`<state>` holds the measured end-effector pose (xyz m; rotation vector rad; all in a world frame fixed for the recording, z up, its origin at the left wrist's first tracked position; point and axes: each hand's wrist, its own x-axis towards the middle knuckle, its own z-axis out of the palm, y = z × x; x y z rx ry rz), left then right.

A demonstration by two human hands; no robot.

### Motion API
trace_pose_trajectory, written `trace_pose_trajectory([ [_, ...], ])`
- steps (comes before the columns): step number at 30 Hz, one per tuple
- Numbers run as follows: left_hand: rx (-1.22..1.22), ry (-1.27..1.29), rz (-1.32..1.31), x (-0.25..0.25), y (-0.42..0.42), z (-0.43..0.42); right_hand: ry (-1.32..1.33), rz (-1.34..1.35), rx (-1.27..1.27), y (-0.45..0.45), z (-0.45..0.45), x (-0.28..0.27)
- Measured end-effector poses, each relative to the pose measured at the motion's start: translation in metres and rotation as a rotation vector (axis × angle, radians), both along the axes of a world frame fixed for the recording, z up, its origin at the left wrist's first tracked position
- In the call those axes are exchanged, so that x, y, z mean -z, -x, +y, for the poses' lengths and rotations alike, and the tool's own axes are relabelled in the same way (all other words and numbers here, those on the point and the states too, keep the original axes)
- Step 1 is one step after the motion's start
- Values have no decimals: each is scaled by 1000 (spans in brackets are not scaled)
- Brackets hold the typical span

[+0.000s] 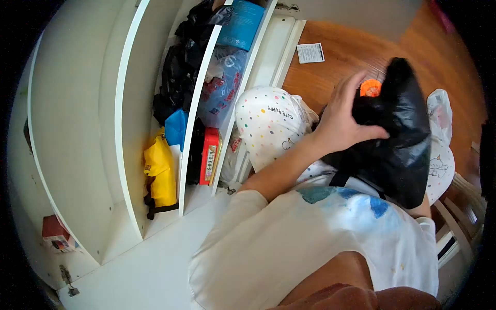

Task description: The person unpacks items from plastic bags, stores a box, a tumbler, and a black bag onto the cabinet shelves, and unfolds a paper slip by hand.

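A black plastic bag point(400, 150) stands up over my lap, its surface creased and shiny. My left hand point(345, 114) is at its left side, open, thumb and fingers spread wide apart, with the thumb against the bag. Just past those fingers shows a round orange object point(370, 88), partly covered, whose kind I cannot make out. My right hand is hidden behind the bag; only a bit of its forearm point(423, 206) shows below. My legs wear white dotted trousers point(268, 116).
To the left is an open white cabinet point(129, 98). Its compartments hold black bags point(178, 72), a yellow pouch point(161, 168), a red box point(208, 155), a clear bag point(225, 85) and a blue box point(242, 23). A printed paper point(310, 53) lies on the wooden floor point(336, 33).
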<state>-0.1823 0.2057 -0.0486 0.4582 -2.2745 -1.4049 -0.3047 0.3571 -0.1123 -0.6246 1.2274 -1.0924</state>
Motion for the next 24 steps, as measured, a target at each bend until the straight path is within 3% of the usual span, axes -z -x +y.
trace_pose_trajectory([
  [4, -39, 394, 166, -23, 4, 7, 29, 35, 161, 1, 20, -8],
  [6, -87, 401, 151, -11, -12, 14, 51, 39, 235, 4, 29, -12],
  [8, -134, 182, -36, 11, -28, 27, 70, 27, 303, 6, 35, -13],
  [9, -113, -107, -121, 25, -35, 34, 82, 11, 336, 8, 37, -13],
  [10, -108, -116, -121, 37, -36, 40, 91, -8, 369, 8, 37, -13],
  [12, -100, -863, 87, 56, -35, 50, 113, -43, 438, 9, 36, -10],
  [13, -100, -861, 86, 61, -35, 48, 129, -65, 471, 11, 34, -8],
  [15, 57, -1185, -49, 66, -31, 39, 160, -104, 531, 15, 30, -8],
  [19, -25, -1127, -29, 60, -24, 41, 249, -225, 657, 34, 19, -10],
  [21, -209, -1060, -74, 63, -28, 27, 319, -307, 692, 52, 14, -14],
  [24, -330, -897, 74, 26, -29, 1, 532, -426, 525, 77, 15, -24],
])
